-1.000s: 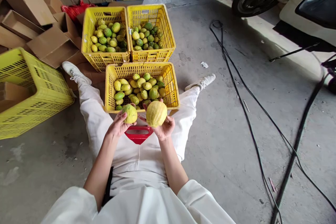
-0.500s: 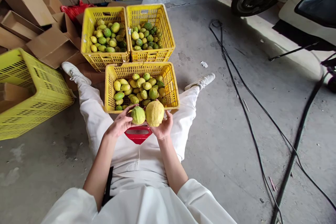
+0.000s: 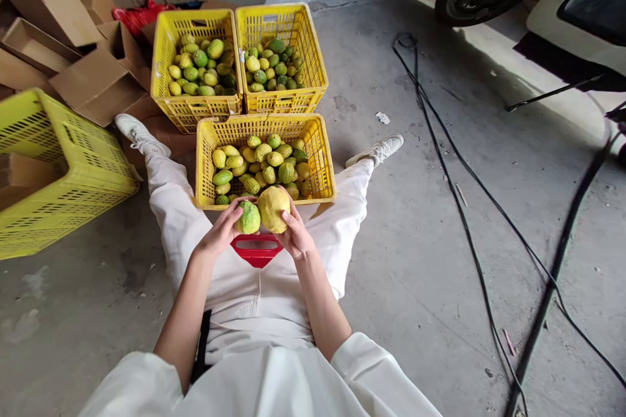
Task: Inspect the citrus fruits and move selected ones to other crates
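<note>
In my left hand (image 3: pixel 223 229) is a green-yellow lemon (image 3: pixel 248 217), gripped from its left side with fingers curled round it. My right hand (image 3: pixel 296 234) holds a larger, bumpy yellow lemon (image 3: pixel 272 210), its thumb across the right side of the fruit. The two fruits are side by side, close together, in front of my lap. Just beyond them a yellow plastic crate (image 3: pixel 325 159) stands between my legs, part filled with green and yellow lemons (image 3: pixel 261 153). Below the fruits a red seat edge with a handle slot (image 3: pixel 257 255) shows between my thighs.
Two more yellow crates (image 3: pixel 161 62) (image 3: pixel 317 68) with similar fruit stand behind. A yellow-green crate (image 3: pixel 92 176) with cardboard inside is at left, near open cardboard boxes (image 3: pixel 98 81). Black cables (image 3: pixel 454 195) cross the floor on the right, near a white vehicle (image 3: pixel 562 6).
Both fruits have turned in my hands and shifted slightly left. My right thumb now lies over the yellow lemon, where before that hand cupped it from below and beside.
</note>
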`<state>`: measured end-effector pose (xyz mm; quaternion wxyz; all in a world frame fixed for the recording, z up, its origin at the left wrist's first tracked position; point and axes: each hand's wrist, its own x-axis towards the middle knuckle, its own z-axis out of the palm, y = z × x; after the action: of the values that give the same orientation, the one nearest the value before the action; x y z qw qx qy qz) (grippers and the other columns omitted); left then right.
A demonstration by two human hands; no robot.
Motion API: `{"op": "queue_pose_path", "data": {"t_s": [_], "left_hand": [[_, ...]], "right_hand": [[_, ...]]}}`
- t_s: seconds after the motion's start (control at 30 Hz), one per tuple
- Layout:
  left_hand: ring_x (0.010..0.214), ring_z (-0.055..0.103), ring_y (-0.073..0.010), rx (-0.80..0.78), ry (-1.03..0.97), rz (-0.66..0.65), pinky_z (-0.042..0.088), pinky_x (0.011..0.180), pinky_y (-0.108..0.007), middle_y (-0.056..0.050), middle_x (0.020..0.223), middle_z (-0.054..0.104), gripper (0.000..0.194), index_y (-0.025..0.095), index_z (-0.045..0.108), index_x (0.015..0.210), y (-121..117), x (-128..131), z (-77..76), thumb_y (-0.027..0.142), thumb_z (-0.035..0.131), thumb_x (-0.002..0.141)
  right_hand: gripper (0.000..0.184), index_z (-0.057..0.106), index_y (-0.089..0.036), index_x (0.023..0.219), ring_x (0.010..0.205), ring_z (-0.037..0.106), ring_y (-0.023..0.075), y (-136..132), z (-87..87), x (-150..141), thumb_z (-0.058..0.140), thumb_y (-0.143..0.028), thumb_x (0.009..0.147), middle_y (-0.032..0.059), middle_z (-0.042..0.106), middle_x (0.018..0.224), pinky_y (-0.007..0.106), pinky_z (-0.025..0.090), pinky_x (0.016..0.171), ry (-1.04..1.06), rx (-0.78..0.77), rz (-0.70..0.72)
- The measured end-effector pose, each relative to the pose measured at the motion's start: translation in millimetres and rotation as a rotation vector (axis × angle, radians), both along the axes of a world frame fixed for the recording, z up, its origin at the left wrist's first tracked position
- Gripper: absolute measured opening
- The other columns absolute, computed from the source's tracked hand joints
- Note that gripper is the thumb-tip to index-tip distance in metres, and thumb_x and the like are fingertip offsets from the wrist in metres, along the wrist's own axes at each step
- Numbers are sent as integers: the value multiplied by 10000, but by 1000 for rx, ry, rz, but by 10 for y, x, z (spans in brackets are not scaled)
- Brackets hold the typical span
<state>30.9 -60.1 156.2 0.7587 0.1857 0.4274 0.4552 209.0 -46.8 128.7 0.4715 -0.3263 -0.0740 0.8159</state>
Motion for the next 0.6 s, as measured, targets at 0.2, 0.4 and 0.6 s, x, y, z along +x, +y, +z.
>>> {"op": "queue_pose_path", "data": {"t_s": [0.2,0.4,0.6], "left_hand": [[1126,596,-271,-7,-149,47,542,912,-426,-87,1155,651,424,192,622,1188,27,-16,20,221,640,765],[981,636,-198,58,-31,92,560,787,-299,-58,1105,642,460,229,622,1124,28,46,-36,288,794,702],[894,624,-158,-193,244,70,533,681,-205,-46,1031,650,357,204,654,1005,16,113,-197,204,794,676]], "right_hand": [[355,637,-281,1100,1163,610,281,30,6,62,593,-472,804,31,708,1131,514,544,906,106,-141,-121],[402,559,-391,1239,1131,626,205,35,50,72,571,-325,843,-39,624,1290,430,572,876,68,-34,-83],[217,615,-267,1049,832,669,143,89,-153,30,619,-349,849,-20,713,979,285,592,689,-16,-365,34]]}}
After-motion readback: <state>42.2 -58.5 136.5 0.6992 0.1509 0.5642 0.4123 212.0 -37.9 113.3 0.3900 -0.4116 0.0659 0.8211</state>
